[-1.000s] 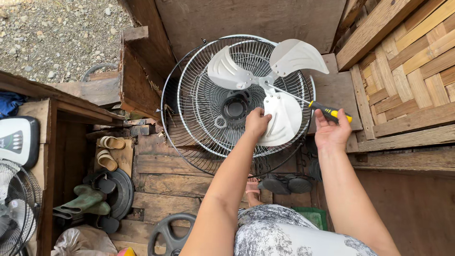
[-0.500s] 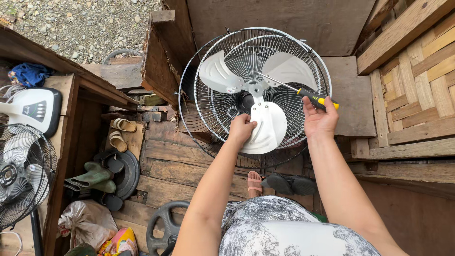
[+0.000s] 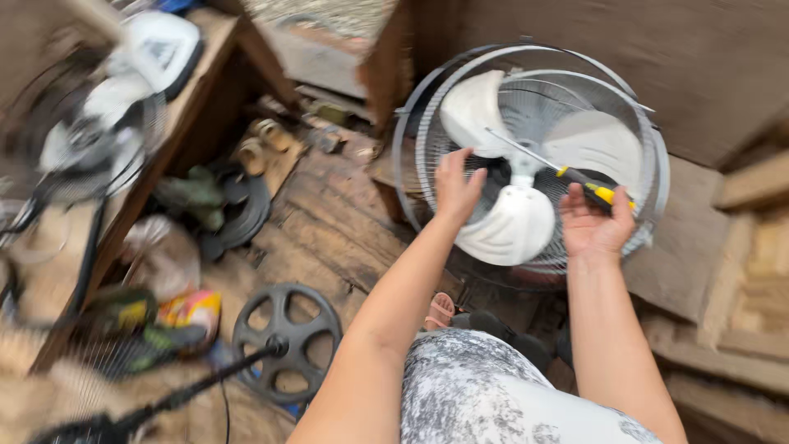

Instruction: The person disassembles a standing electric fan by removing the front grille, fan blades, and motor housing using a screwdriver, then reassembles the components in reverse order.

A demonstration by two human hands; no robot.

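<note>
A round wire fan cage [image 3: 653, 156] with a white three-bladed propeller [image 3: 505, 226] lies in front of me on a wooden floor. My left hand [image 3: 456, 185] rests on the blades near the hub, fingers spread. My right hand [image 3: 596, 222] grips a screwdriver [image 3: 588, 185] with a yellow and black handle; its metal shaft points up-left across the blades. The view is motion-blurred.
A black round fan base [image 3: 283, 337] lies on the planks at lower left. A wooden bench [image 3: 177, 123] on the left carries a white fan body [image 3: 156, 49] and another fan cage. Sandals, bags and clutter sit beneath it. Stacked planks [image 3: 760, 247] are at right.
The view has swung right and down, so the fan now sits further right. Both hands stay on the fan, the left on the blades and the right keeping the screwdriver.
</note>
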